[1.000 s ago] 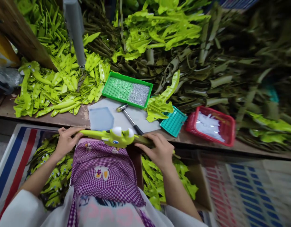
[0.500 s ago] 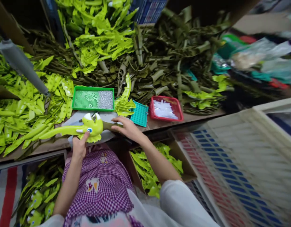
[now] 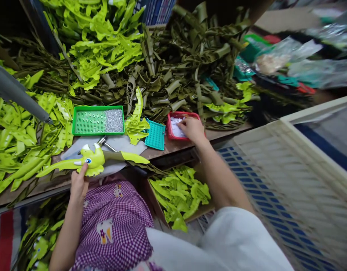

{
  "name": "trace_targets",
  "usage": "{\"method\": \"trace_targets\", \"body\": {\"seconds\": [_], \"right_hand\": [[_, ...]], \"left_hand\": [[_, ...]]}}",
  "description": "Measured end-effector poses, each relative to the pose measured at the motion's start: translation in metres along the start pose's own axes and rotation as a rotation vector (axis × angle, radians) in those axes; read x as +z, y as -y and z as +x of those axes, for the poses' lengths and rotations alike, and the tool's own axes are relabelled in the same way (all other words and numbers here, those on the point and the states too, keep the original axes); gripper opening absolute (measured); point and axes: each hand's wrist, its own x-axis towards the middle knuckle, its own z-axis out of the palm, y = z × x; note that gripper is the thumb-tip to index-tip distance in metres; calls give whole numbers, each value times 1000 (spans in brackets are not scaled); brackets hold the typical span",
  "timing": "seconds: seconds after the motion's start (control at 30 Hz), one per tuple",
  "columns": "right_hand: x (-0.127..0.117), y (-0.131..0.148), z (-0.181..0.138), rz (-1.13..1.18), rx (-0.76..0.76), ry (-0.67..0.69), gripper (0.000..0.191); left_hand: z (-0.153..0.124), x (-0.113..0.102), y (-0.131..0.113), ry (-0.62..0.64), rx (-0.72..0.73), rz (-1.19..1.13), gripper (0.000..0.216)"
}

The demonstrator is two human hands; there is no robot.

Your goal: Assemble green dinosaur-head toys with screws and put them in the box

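My left hand (image 3: 78, 181) holds a lime-green plastic dinosaur toy (image 3: 90, 162) by its head at the workbench's front edge; the toy lies lengthways over a grey mat (image 3: 125, 143). My right hand (image 3: 191, 128) reaches into a red tray (image 3: 170, 128) of small white parts, fingers curled down among them. What they grip, if anything, is hidden.
A green tray (image 3: 98, 120) of tiny metal bits, a teal peg tray (image 3: 155, 135) and a hammer (image 3: 103, 142) lie on the bench. Heaps of lime and olive plastic shells (image 3: 162, 67) fill the back. A box of green parts (image 3: 179, 192) sits below, a cream crate (image 3: 297, 169) at right.
My right hand left the toy and moved right into the red tray. The left hand keeps the toy. My view swung further right.
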Motion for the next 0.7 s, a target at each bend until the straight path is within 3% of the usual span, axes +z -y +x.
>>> {"method": "trace_targets", "body": {"seconds": [0.13,0.3,0.5,0.7], "right_hand": [[-5,-4,-2,20,88,-76,26],[-11,-10,0,66,121,-74,27],[-18,4,-7,140,259,-60,16],[-22,5,-11,259,278,-75,25]], "left_hand": [[-1,3,-4,-27,-34,-16,44],[-5,8,-7,-46,-43,-37,40],[-5,6,-5,-8,-37,-53,41],[-4,2,-2,22,-45,-82,48]]}}
